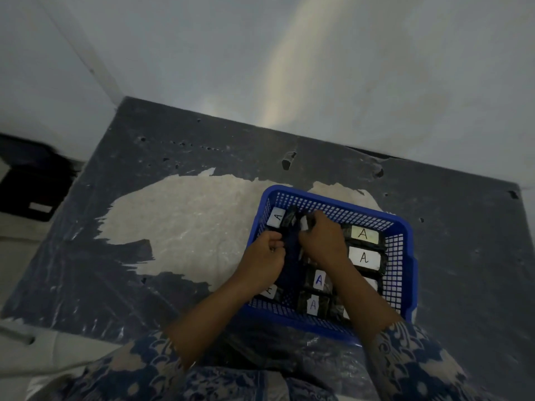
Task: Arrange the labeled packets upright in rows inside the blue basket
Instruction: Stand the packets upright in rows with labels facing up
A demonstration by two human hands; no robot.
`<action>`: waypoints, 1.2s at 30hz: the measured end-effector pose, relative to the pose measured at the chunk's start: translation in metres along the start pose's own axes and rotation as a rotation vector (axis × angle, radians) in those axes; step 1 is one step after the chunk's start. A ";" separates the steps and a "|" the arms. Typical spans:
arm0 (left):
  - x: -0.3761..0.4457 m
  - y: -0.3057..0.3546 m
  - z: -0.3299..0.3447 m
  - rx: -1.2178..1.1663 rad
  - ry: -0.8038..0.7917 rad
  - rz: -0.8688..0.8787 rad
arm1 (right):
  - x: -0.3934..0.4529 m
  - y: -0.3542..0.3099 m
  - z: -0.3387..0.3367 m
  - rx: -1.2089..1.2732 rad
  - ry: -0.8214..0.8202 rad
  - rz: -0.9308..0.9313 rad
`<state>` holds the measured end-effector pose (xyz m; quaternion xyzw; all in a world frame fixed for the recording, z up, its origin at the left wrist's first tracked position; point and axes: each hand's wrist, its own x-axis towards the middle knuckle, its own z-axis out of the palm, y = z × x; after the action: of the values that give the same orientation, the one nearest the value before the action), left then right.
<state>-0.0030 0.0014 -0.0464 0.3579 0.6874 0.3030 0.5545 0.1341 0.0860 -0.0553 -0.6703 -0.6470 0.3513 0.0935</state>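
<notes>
A blue mesh basket (402, 250) sits on the worn dark table, right of centre. Inside it stand several dark packets with white labels marked "A": one at the far left corner (277, 217), two on the right (364, 234) (364, 258), two in the middle front (318, 280) (313, 304), one at the near left (270, 290) partly behind my wrist. My right hand (321, 241) grips a dark packet (302, 222) near the basket's back left. My left hand (263, 256) has curled fingers pinching a dark packet's edge (291, 256) between both hands.
The table (173, 227) has a large pale patch where the dark coating has peeled. White walls meet behind it. A black box (29, 189) lies on the floor at the left. My patterned sleeves fill the bottom of the view.
</notes>
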 end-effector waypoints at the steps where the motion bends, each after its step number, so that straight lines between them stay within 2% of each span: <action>1: 0.001 0.000 0.000 0.006 -0.005 0.008 | -0.004 0.003 -0.006 0.048 0.016 0.023; 4: 0.005 0.006 0.005 -0.001 -0.031 0.015 | -0.021 0.010 -0.027 0.233 0.000 0.101; 7: 0.010 0.018 0.012 -0.061 -0.077 0.009 | -0.041 0.010 -0.045 0.526 -0.095 0.226; 9: 0.011 0.027 0.016 -0.103 -0.094 0.023 | -0.054 0.012 -0.054 0.648 -0.141 0.243; 15: 0.010 0.046 0.025 -0.121 -0.129 0.070 | -0.076 0.020 -0.066 0.720 -0.189 0.158; 19: 0.007 0.046 0.025 -0.127 -0.146 0.024 | -0.080 0.026 -0.062 0.676 -0.223 0.104; 21: 0.003 0.044 0.023 -0.219 -0.112 -0.066 | -0.077 0.030 -0.060 0.616 -0.235 0.075; 23: -0.001 0.042 0.018 -0.275 -0.016 -0.136 | -0.067 0.035 -0.058 0.451 -0.170 -0.003; 25: -0.004 0.039 0.010 -0.263 0.101 -0.167 | -0.050 0.037 -0.053 0.248 -0.087 -0.138; 28: -0.010 0.039 -0.002 -0.335 0.193 -0.185 | -0.020 0.028 -0.038 0.013 -0.064 -0.374; 33: -0.017 0.034 -0.016 -0.323 0.279 -0.166 | 0.025 -0.002 -0.013 -0.569 -0.213 -0.707; 36: -0.022 0.030 -0.020 -0.385 0.282 -0.187 | 0.037 -0.007 -0.001 -0.752 -0.316 -0.701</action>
<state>-0.0155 -0.0003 -0.0065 0.1345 0.7178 0.4227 0.5367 0.1255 0.1223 -0.0637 -0.3400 -0.9194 0.1397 -0.1399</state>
